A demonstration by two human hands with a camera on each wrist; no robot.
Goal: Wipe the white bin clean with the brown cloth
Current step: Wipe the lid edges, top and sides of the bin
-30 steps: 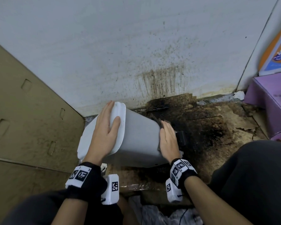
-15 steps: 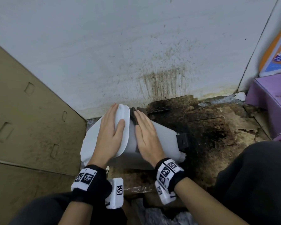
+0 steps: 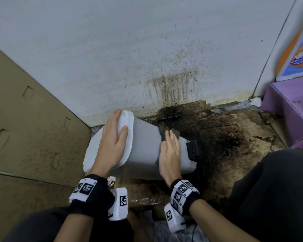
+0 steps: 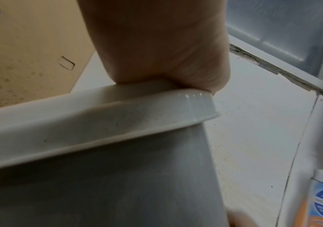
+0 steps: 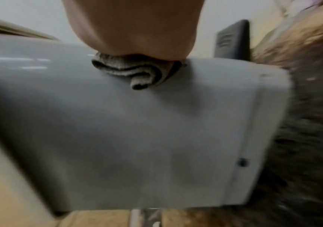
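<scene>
The white bin [image 3: 143, 147] lay tipped on the stained floor [image 3: 234, 137]. The left hand [image 3: 112, 144] rested flat on its lid, steadying it. The right hand [image 3: 170, 154], fingers straight, had slid the brown cloth [image 5: 137, 73] back from the lid toward the base: another pass along that side.

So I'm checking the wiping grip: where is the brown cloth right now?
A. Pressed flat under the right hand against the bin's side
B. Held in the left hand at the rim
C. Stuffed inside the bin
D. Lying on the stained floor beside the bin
A: the right hand lies flat on the brown cloth, pressing it to the side of the white bin, while the left hand steadies the rim.
</scene>
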